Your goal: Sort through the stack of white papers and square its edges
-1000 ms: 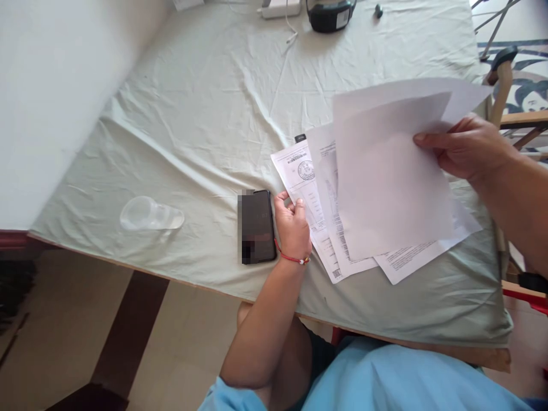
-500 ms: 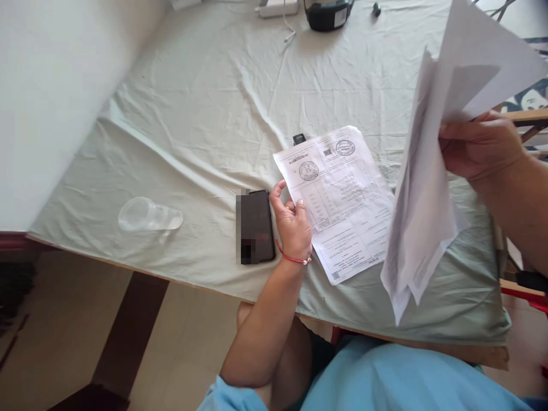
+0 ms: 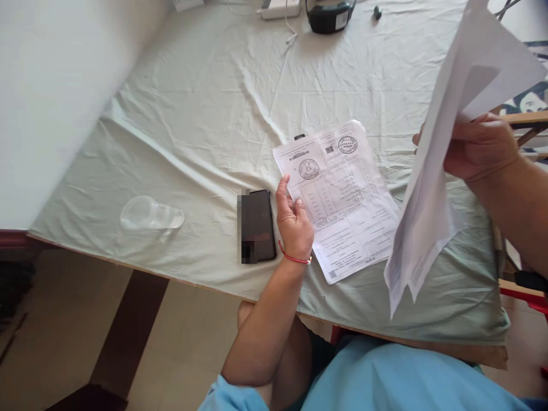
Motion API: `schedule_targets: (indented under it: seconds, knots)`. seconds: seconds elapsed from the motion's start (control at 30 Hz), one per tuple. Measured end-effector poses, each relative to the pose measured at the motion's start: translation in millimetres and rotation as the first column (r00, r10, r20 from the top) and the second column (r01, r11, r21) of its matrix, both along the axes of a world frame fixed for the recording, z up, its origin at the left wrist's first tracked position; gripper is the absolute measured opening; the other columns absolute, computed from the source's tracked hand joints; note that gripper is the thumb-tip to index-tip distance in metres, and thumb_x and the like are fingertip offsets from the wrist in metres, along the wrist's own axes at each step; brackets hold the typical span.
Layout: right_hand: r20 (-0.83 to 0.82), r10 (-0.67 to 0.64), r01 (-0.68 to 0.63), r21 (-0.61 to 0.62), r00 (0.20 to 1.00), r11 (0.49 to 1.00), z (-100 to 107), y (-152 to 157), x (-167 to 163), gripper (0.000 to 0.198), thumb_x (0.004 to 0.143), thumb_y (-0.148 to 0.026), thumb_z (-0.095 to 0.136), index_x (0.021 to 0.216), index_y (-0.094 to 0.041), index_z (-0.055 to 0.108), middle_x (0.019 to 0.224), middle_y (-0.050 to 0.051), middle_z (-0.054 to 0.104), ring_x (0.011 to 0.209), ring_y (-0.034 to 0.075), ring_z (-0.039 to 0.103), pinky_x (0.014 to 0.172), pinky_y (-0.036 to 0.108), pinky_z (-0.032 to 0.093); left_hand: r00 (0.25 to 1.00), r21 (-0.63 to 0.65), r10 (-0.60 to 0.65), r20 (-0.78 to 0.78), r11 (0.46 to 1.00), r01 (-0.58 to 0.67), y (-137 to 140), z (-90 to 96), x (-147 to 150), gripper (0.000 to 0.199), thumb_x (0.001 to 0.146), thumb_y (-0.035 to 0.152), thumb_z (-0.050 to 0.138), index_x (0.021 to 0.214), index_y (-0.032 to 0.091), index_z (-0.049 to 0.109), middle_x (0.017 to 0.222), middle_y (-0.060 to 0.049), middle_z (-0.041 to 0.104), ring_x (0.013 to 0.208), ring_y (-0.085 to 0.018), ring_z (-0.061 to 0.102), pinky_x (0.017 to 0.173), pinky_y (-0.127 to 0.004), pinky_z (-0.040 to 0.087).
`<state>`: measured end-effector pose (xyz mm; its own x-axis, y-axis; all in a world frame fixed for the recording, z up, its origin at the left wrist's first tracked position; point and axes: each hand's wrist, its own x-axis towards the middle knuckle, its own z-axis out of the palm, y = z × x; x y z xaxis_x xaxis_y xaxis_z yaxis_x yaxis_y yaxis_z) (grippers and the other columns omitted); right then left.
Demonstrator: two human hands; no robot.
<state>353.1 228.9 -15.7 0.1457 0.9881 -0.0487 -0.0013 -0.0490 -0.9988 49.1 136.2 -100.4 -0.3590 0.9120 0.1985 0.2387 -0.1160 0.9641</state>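
Note:
My left hand (image 3: 295,222), with a red bracelet at the wrist, grips the left edge of a printed document (image 3: 342,200), thumb on top and other fingers partly underneath. The document bears round and oval stamps and lies tilted low over the table. A small black object (image 3: 299,137) peeks out behind its top edge. On the right, my right hand (image 3: 479,145) is closed around a bundle of paper sheets (image 3: 428,200), held upright with the lower ends hanging beside the document. Some fingertips show on the bundle's far side. Left of my left hand lies a dark phone (image 3: 259,225), partly blurred out.
A clear plastic cup (image 3: 152,213) lies on its side on the pale green tablecloth (image 3: 192,131). At the far edge are a black strapped device (image 3: 329,18), a white power strip (image 3: 280,8) with a cable, and a small dark item (image 3: 377,12). A wall stands left.
The bundle in my right hand has swung slightly, and fingertips now show on its far side. The document has shifted a little upward, covering more of the small black object. My left index finger has straightened.

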Motion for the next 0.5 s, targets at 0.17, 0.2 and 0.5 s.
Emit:
schedule_targets:
  seconds: [0.17,0.2,0.5]
  knots:
    - [-0.148,0.098,-0.091,0.052,0.984,0.994,-7.9,1.8,2.5,0.022,0.073,-0.008,0.082,0.091,-0.02,0.078,0.125,0.004,0.078,0.139,0.032,0.061,0.114,0.047,0.054,0.998,-0.002,-0.064,0.016,0.998,0.064,-0.1,6.2,0.6,0.029,0.099,0.018,0.053,0.12,0.024,0.073,0.118,-0.005,0.075,0.112,-0.02,0.07,0.104,-0.034,0.053]
    - [-0.147,0.103,-0.099,0.031,0.984,0.995,-8.8,2.0,1.5,0.026,0.073,-0.006,0.08,0.094,-0.021,0.079,0.126,0.004,0.078,0.137,0.031,0.063,0.114,0.046,0.055,0.997,-0.019,-0.075,0.022,0.997,0.075,0.0,7.4,0.9,0.025,0.099,0.02,0.054,0.113,0.023,0.075,0.114,-0.005,0.077,0.11,-0.02,0.071,0.102,-0.034,0.054]
    - [-0.1,0.019,-0.043,-0.249,0.995,0.968,-15.6,4.7,-9.6,0.025,0.067,-0.002,0.082,0.089,-0.013,0.079,0.103,0.012,0.08,0.111,0.032,0.076,0.104,0.046,0.061,0.975,-0.176,0.004,0.223,0.984,0.036,-0.1,10.4,2.8,0.025,0.092,0.021,0.058,0.105,0.02,0.079,0.081,-0.001,0.073,0.067,-0.014,0.063,0.067,-0.026,0.052]
